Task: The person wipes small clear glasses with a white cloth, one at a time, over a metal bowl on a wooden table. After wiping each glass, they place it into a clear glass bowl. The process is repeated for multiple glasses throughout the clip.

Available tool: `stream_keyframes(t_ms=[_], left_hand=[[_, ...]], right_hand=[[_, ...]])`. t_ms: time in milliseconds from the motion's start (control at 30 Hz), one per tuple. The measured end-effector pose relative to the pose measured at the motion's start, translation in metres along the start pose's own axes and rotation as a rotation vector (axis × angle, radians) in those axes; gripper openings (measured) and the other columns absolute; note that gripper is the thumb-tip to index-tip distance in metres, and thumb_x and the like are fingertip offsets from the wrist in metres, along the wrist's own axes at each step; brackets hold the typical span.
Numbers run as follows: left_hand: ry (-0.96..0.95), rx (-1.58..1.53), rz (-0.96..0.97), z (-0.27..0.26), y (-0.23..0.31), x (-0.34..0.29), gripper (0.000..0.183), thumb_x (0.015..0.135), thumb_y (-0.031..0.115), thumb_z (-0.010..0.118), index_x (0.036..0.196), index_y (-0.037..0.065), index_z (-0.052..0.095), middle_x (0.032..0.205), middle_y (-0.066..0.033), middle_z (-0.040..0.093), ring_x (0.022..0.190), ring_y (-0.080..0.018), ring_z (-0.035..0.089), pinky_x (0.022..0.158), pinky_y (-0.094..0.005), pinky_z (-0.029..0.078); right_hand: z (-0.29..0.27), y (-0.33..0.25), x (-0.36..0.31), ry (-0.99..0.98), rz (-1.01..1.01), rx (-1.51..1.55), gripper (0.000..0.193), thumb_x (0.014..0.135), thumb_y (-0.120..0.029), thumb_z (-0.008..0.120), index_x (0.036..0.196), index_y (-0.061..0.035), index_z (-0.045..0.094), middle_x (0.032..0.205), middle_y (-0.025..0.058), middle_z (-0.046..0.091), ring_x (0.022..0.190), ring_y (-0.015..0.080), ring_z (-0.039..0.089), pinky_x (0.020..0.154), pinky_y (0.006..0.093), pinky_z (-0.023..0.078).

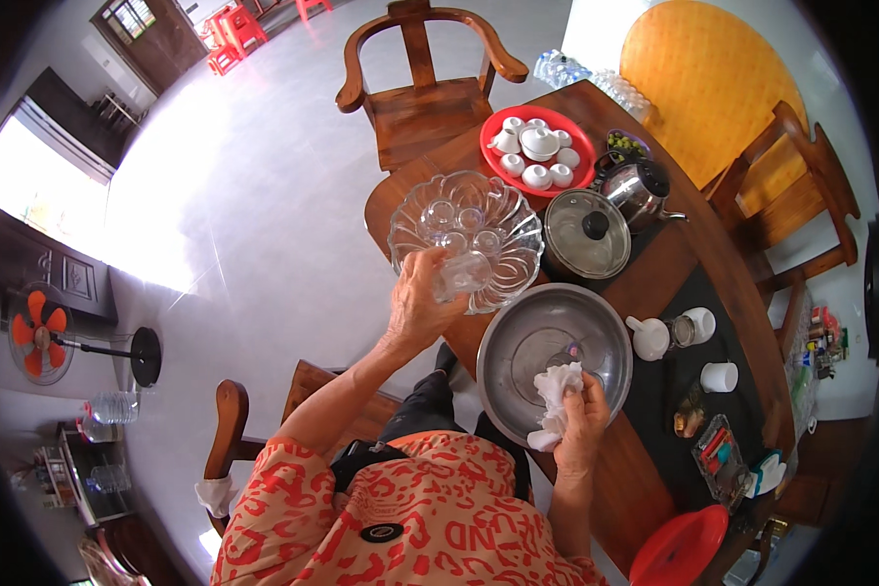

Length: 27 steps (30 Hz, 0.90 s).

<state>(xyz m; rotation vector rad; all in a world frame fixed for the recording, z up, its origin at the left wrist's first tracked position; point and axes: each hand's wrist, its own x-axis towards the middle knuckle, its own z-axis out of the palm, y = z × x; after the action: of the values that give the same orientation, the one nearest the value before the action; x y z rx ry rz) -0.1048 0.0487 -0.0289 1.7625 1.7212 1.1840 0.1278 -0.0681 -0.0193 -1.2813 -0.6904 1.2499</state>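
My left hand [424, 303] is closed round a clear drinking glass [462, 276], held over the near rim of a scalloped glass bowl [415, 210]. Several small clear glasses [469, 219] sit inside that bowl. In my right hand [583, 420] is a crumpled white cloth [559, 396], gripped above the near right side of a wide steel basin [498, 366]. A small object with a purple tint [572, 350] lies in the basin; its kind is unclear.
Beyond the basin stand a lidded pot [587, 234], a steel kettle [638, 190] and a red tray [493, 145] of white teaware. A white teapot [648, 337] and white cup [719, 377] are to the right. A red plastic basin [679, 549] sits near the lower right, wooden chairs [425, 107] around.
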Motion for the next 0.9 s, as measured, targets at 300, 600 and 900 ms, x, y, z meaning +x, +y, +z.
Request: stream_keyframes(t_ms=[300, 600, 900], left_hand=[[0.002, 0.106, 0.056, 0.02, -0.012, 0.004, 0.055, 0.062, 0.011, 0.074, 0.109, 0.0, 0.047, 0.103, -0.0166, 0.054, 0.099, -0.0342, 0.052, 0.084, -0.0422, 0.045], [-0.025, 0.056, -0.016, 0.031, -0.016, 0.008, 0.06, 0.064, 0.012, 0.074, 0.117, 0.003, 0.047, 0.111, -0.0164, 0.047, 0.103, -0.0341, 0.052, 0.086, -0.0416, 0.046], [-0.006, -0.064, -0.151, 0.035, -0.007, 0.003, 0.067, 0.063, 0.011, 0.08, 0.12, 0.005, 0.044, 0.108, -0.0148, 0.047, 0.102, -0.03, 0.053, 0.08, -0.0397, 0.048]], right_hand=[[0.0, 0.001, 0.008, 0.016, 0.016, -0.07, 0.026, 0.09, -0.016, 0.056, 0.108, 0.0021, 0.055, 0.096, 0.0075, 0.061, 0.084, 0.0114, 0.057, 0.072, 0.0238, 0.047], [-0.007, 0.014, 0.011, 0.052, 0.051, -0.022, 0.028, 0.09, -0.017, 0.058, 0.111, 0.002, 0.054, 0.096, 0.0072, 0.061, 0.083, 0.0112, 0.058, 0.072, 0.0235, 0.048], [-0.016, 0.016, 0.005, 0.052, 0.032, -0.02, 0.029, 0.09, -0.017, 0.058, 0.112, 0.0019, 0.054, 0.097, 0.0078, 0.062, 0.083, 0.0115, 0.058, 0.071, 0.0232, 0.048]])
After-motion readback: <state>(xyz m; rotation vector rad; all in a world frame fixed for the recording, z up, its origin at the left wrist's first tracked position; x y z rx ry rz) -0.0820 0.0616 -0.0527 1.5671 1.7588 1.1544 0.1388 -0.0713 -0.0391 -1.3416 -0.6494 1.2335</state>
